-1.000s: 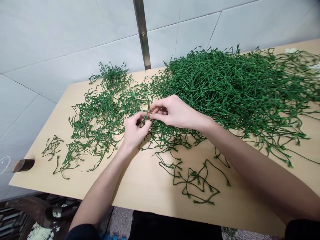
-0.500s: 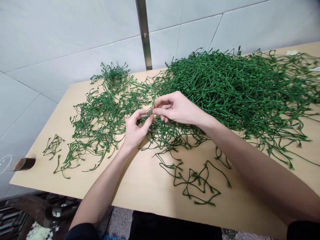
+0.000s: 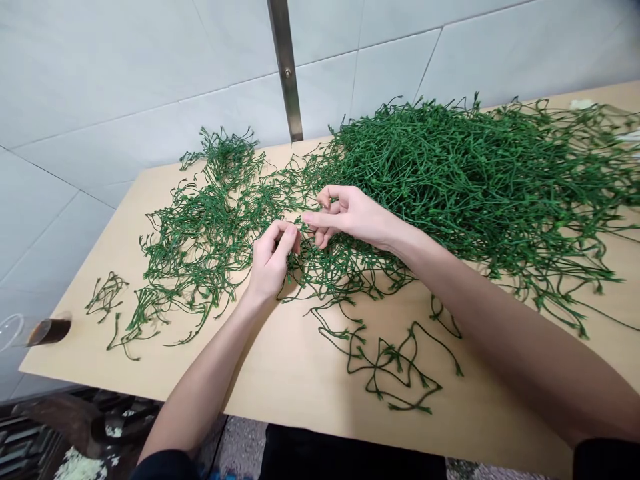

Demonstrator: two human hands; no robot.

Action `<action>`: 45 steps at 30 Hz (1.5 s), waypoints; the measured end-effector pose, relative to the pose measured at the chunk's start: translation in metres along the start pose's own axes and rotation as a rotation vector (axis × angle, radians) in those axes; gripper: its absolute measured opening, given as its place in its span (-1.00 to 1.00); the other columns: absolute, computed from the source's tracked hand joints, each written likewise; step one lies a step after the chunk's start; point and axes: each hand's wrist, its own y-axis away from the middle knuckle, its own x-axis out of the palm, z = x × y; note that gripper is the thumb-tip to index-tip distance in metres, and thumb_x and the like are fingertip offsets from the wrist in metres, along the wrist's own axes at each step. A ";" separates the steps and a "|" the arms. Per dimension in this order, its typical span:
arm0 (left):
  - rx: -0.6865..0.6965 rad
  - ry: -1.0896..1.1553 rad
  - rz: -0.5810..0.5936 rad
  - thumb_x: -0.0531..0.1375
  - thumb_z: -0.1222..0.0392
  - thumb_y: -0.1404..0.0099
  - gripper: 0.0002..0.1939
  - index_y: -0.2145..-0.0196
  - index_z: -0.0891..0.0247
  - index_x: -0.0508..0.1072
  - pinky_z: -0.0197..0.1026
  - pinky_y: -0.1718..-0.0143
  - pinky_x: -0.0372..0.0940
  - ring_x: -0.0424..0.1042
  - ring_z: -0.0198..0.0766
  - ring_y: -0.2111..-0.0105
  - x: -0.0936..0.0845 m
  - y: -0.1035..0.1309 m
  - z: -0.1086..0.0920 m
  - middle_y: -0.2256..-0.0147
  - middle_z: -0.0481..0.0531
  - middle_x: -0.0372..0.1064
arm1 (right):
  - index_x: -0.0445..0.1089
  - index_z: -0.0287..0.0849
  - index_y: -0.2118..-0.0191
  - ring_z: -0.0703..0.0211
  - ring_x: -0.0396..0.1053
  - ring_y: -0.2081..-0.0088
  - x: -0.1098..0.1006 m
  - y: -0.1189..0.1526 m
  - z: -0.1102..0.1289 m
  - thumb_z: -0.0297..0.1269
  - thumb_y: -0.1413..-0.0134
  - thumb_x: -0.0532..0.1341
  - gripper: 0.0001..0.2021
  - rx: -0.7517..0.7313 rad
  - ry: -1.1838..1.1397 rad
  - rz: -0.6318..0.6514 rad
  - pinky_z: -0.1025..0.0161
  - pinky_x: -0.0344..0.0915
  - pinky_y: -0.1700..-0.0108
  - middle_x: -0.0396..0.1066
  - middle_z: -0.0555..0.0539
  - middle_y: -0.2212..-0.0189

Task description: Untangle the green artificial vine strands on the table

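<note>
1. We hold our left hand (image 3: 270,260) at the near, right side of the thin spread (image 3: 200,230) of green stems. Its thumb presses against the bent forefinger; whether a stem is pinched between them, we cannot tell.
2. Our right hand (image 3: 353,215) is just to the right and a little farther off. Its thumb points left at the other hand, apart from the curled forefinger, and we see nothing clearly held there.
3. Only a small gap parts our hands, and tangled stems lie beneath and around it, bent every way, so we read no shared long axis.
4. The pile (image 3: 450,170) lies right and far of both hands, its long axis running left to right along the wall (image 3: 150,60). Our right hand is the nearer to it; our left is the nearer to the thin spread.
5. The loose stems (image 3: 399,360) lie on the near part of the table (image 3: 290,373), to the left of our right forearm.
6. Well apart, at the left, are a small clump (image 3: 106,293) and a cup (image 3: 54,331) of dark liquid.
</note>
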 end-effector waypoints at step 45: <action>0.209 -0.351 0.131 0.06 0.04 -0.41 -0.60 0.55 0.25 0.18 -0.26 0.45 0.04 0.09 -0.37 0.55 -0.002 -0.003 0.007 0.59 -0.13 0.06 | 0.46 -0.28 0.55 0.37 0.27 0.60 -0.003 0.000 -0.004 -0.37 0.07 0.13 -0.81 -0.063 0.333 0.216 0.38 0.14 0.55 0.40 0.00 0.66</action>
